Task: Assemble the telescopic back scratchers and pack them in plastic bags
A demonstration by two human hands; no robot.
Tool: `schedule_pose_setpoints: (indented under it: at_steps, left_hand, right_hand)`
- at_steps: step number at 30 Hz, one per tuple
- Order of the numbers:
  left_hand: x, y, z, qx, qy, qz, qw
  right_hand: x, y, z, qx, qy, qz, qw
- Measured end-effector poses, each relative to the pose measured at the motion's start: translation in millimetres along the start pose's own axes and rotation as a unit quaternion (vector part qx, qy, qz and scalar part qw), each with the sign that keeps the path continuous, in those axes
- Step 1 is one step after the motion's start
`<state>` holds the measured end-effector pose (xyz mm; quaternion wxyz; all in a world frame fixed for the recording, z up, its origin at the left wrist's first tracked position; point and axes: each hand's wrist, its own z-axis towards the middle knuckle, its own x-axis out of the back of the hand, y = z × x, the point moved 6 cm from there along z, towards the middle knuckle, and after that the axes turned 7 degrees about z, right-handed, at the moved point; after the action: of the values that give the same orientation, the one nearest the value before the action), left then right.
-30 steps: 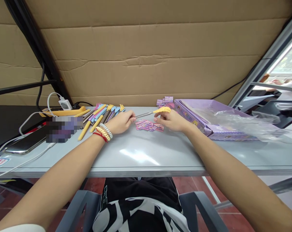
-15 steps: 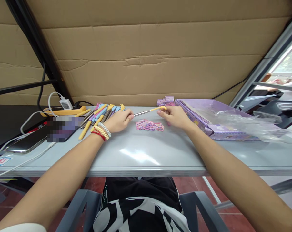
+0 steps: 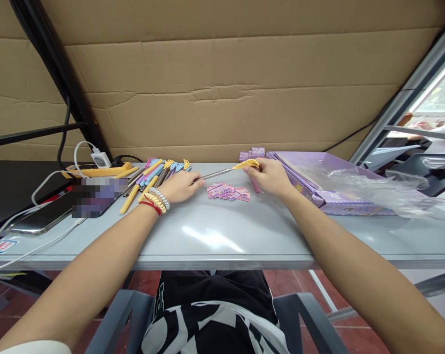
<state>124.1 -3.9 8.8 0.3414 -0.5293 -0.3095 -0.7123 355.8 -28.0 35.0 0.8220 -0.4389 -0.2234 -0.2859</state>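
Note:
A telescopic back scratcher with a thin metal rod and a yellow hand-shaped head stretches between my hands above the table. My left hand is closed around its handle end, which the fingers hide. At the yellow head, my right hand has its fingers closed on the tip. Small pink and purple printed cards lie in a loose spread just below the rod. Partly under my right hand is a pink strip, its kind unclear. More back scratchers in yellow, blue and pink lie piled beside my left hand.
A purple box with clear plastic wrapping stands at right. Small purple packs sit at the back. Phones and white cables lie left, near a charger. Cardboard closes off the back.
The back scratcher's yellow head has turned and now shows more broadly. My right hand has shifted slightly right along it; my left hand has moved slightly left.

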Motion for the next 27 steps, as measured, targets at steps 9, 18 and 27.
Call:
schedule_pose_setpoints:
  at_steps: [9, 18, 27]
  left_hand:
    - [0.8, 25, -3, -0.074, -0.008, -0.062, 0.995]
    - [17.2, -1, -2, 0.011, 0.083, -0.037, 0.996]
    - [17.4, -25, -3, 0.083, 0.101, -0.035, 0.991]
  right_hand:
    - [-29, -10, -8, -0.015, -0.133, 0.284, 0.949]
    - [-35, -5, -6, -0.038, -0.120, 0.337, 0.933]
    - [-24, 6, 0, -0.092, -0.086, 0.410, 0.903]
